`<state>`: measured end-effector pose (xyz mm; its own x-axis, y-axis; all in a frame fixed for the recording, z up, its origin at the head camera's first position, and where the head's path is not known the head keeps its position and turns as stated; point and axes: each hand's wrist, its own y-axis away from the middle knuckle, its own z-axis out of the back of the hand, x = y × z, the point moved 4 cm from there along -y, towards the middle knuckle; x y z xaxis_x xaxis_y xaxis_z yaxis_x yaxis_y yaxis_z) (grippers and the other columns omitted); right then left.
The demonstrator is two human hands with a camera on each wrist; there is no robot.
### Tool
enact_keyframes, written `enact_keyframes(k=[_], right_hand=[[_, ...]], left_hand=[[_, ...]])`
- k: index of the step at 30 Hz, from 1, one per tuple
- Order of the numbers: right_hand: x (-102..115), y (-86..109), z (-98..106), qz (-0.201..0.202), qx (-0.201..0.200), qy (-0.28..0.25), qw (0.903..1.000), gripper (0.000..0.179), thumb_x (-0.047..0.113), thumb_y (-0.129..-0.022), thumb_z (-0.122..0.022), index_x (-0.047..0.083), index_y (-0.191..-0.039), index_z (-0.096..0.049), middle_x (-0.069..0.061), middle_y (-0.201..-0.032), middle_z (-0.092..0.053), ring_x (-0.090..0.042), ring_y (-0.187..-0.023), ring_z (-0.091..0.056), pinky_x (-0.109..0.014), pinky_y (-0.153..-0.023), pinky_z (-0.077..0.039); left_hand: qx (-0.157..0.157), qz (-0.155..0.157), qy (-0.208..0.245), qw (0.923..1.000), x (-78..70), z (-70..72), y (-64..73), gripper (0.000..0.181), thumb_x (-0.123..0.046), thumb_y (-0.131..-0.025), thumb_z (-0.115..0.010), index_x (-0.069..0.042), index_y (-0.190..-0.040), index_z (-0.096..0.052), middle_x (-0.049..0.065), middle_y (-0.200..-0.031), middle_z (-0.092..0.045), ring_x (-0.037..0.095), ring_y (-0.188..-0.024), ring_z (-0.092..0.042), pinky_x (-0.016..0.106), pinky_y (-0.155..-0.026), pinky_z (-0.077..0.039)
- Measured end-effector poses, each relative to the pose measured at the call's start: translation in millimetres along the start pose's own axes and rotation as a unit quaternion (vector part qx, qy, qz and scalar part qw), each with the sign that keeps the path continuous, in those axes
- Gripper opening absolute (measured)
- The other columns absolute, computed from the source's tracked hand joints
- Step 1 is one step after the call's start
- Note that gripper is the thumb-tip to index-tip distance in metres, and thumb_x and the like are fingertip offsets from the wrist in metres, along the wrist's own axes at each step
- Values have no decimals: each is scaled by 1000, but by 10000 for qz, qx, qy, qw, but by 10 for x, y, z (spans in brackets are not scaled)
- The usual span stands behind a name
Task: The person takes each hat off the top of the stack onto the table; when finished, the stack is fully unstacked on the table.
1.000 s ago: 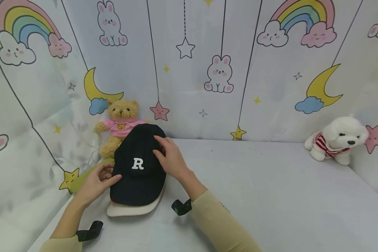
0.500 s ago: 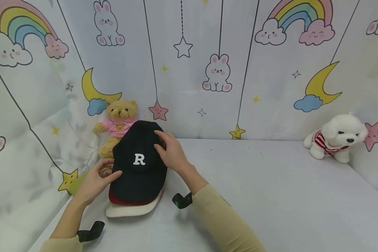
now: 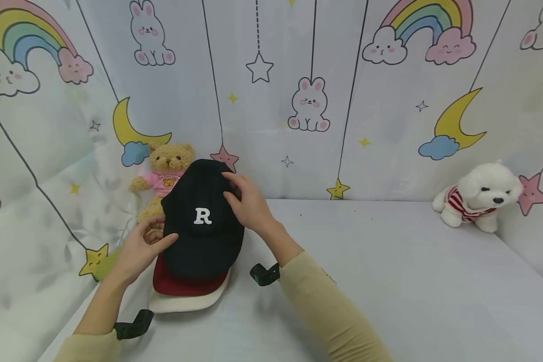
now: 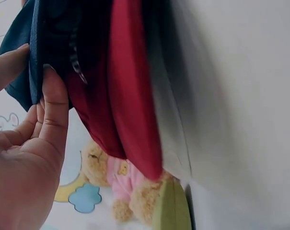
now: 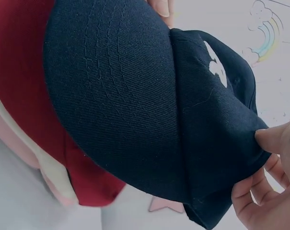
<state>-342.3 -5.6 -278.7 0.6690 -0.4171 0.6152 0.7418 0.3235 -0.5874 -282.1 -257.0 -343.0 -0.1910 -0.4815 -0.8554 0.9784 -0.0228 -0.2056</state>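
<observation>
Head view: left hand (image 3: 140, 246) and right hand (image 3: 252, 205) pinch black cap (image 3: 202, 244) above red cap (image 3: 183, 285); likely unstacking; next requires level lift.

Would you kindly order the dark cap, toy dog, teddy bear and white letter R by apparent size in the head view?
Dark cap
Toy dog and teddy bear: unsure, the bear partly hidden
White letter R

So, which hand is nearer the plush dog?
Right. The right hand pinches the side of the dark cap toward the plush dog; the left hand holds the cap's opposite side, farther off.
</observation>
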Motion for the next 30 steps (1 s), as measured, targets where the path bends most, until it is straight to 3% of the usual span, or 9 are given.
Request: enact_keyframes(k=[3, 11, 18, 25, 30], right_hand=[[-2, -17, 82, 57, -52, -38, 10000, 43, 5, -100, -62, 4, -142, -55, -13, -116, -58, -24, -97, -53, -31, -86, -47], [-71, -45, 338, 137, -221, -17, 9997, 42, 2, -98, -63, 3, -140, -56, -15, -114, -58, -26, -92, -53, -32, -80, -48], [-216, -64, 585, 11, -353, 135, 9993, 42, 3, -99, -62, 3, -141, -56, -16, -117, -58, -28, -95, -54, -35, -82, -49], [-398, -43, 848, -186, -506, 60, 9985, 42, 2, -99, -62, 2, -140, -56, -16, -114, -57, -30, -95, -55, -40, -82, -49], [-553, 13, 1018, -348, -660, 27, 9972, 40, 2, -99, -61, 2, -139, -57, -15, -111, -55, -30, -91, -58, -41, -79, -51]], left_hand=[[-41, -69, 38, 10000, -56, -35, -36, 71, -29, -97, -71, 4, -149, -35, 21, -134, -45, 25, -114, -50, 9, -80, -45], [-166, -343, 70, 9992, -240, -200, -137, 66, -27, -96, -72, 5, -145, -41, 20, -124, -52, 18, -100, -54, 11, -80, -46], [-219, -537, 230, 9981, -427, -434, -268, 61, -22, -95, -73, 4, -142, -45, 22, -123, -55, 27, -98, -61, 18, -72, -52], [-343, -544, -143, 9978, -578, -690, -385, 60, -24, -94, -75, 1, -142, -48, 18, -121, -58, 28, -98, -61, 18, -74, -50], [-458, -879, -92, 9950, -667, -869, -440, 57, -19, -92, -76, 4, -138, -51, 19, -115, -61, 27, -91, -62, 22, -73, -50]])
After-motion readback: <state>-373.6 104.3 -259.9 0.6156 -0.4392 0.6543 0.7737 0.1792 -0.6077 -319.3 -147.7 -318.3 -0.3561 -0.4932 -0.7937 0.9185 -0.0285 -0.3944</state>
